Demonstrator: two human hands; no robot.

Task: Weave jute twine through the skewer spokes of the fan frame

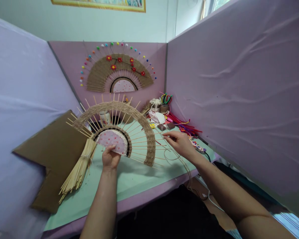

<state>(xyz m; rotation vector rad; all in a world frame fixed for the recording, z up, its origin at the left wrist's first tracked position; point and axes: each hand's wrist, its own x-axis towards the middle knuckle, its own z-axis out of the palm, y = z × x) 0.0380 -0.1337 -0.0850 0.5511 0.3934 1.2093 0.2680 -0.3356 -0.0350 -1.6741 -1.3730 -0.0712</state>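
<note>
My left hand (111,157) grips a half-round fan frame at its base, thumb over the pink dotted centre (109,139). Thin sticks spread outward from that centre, and a band of woven jute twine (150,142) runs across them in an arc. Off the fan's right edge, my right hand (178,142) is closed in a pinch near the stick tips, on what looks like a thin strand of twine. Loose twine (183,161) loops below these fingers and trails over the table's front edge. The fan is held tilted above the table.
A tied bundle of sticks (78,169) lies on brown cardboard (57,156) at left. Red pipe cleaners (186,124), a pot of coloured stems (164,107) and a can (105,118) stand behind. A finished fan (97,73) with red flowers hangs on the back panel (64,56).
</note>
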